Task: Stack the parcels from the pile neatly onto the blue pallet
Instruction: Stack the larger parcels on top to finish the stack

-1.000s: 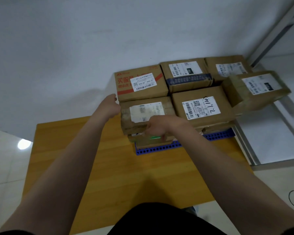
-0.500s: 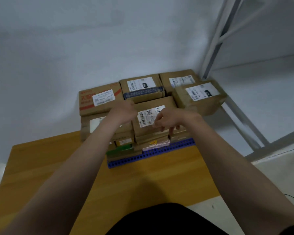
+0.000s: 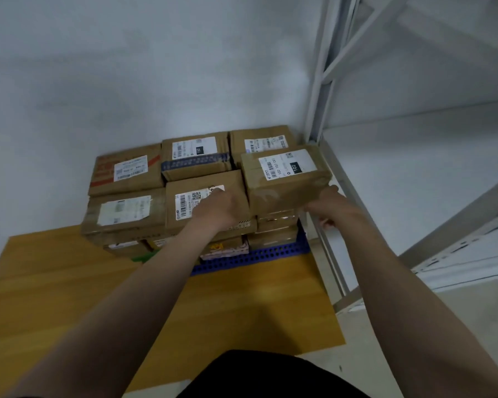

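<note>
Several brown cardboard parcels stand stacked on the blue pallet (image 3: 273,254) on a wooden table (image 3: 69,282). One parcel with a "102" label (image 3: 285,179) sits highest, at the right front of the stack, slightly skewed. My left hand (image 3: 220,208) rests flat on the middle front parcel (image 3: 184,222), just left of the "102" parcel. My right hand (image 3: 329,209) is at that parcel's lower right front corner, with the thumb touching the corner and the fingers loosely curled below it.
A white wall (image 3: 156,81) stands right behind the stack. A grey metal shelf rack (image 3: 325,110) rises close to the pallet's right side, its lower rail (image 3: 337,254) running along the table edge. Bare tabletop lies in front of the pallet.
Both hands moved right along the stack. My left hand went onto the middle front parcel's top. My right hand left that parcel's front and reached the "102" parcel's right corner.
</note>
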